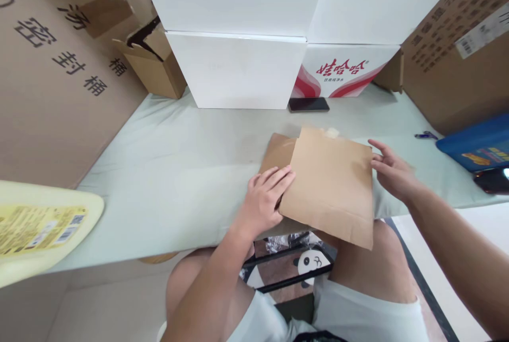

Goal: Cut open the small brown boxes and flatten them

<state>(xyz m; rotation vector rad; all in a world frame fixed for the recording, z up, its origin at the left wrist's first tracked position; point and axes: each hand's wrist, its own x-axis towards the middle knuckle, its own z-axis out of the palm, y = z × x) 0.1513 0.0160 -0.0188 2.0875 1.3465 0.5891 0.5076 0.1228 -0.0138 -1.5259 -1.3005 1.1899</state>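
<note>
A flat piece of brown cardboard [330, 188] lies at the table's front edge, its near corner jutting out over my lap. Another brown cardboard part [277, 150] shows beneath it on the left; whether the two are joined, I cannot tell. My left hand [266, 196] holds the left edge, fingers together on top and a dark gap beside the palm. At the right edge is my right hand [392, 169], its index finger stretched out and its other fingertips touching or close to the cardboard. A small pale torn patch [331, 132] marks the far edge.
White boxes [238, 69] are stacked at the back, with a phone [309, 104] before them. Large cartons stand at both sides. A small open carton [159, 61] sits at the back left, a yellow bottle [47, 230] at the near left, and a blue package [477, 143] at the right.
</note>
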